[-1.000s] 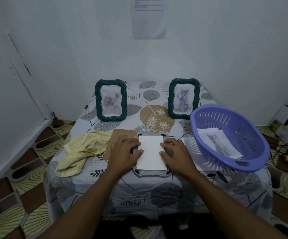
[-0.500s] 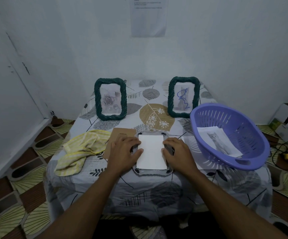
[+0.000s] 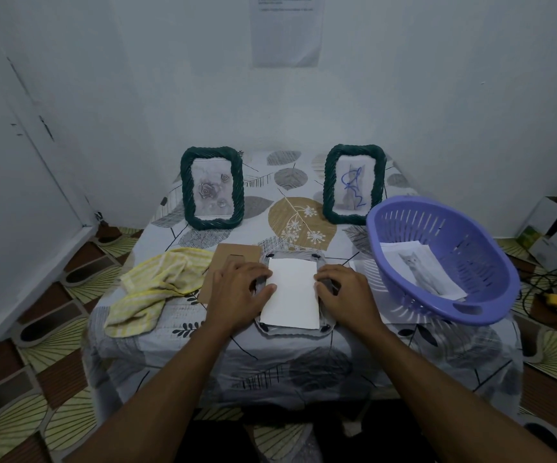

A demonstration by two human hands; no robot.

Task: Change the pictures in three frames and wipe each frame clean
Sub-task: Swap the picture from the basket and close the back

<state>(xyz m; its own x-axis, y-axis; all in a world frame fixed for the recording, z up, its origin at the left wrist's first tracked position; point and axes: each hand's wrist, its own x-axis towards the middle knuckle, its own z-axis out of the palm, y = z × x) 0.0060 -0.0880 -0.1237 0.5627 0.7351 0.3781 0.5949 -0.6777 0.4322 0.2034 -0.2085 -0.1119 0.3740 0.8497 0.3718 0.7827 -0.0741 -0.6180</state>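
A grey frame [image 3: 295, 333] lies face down at the table's front centre, with a white sheet [image 3: 292, 292] lying on its back. My left hand [image 3: 237, 295] rests on the frame's left side, thumb touching the sheet's left edge. My right hand [image 3: 347, 295] rests on the right side, bent fingertips at the sheet's right edge. A brown cardboard backing [image 3: 237, 253] lies flat under and behind my left hand. Two green rope-rimmed frames stand at the back: the left one [image 3: 187, 188] holds a rose picture, the right one [image 3: 330, 182] a picture with blue scribble.
A yellow cloth [image 3: 156, 282] lies crumpled at the front left. A purple slotted basket [image 3: 437, 309] sits at the right, with a cat picture [image 3: 420, 269] inside. Walls close in behind and on the left. Boxes [image 3: 554, 228] and cables [image 3: 550, 295] lie on the floor at the right.
Both hands stay at the sheet's sides with only slight finger shifts. The view has tilted a little.
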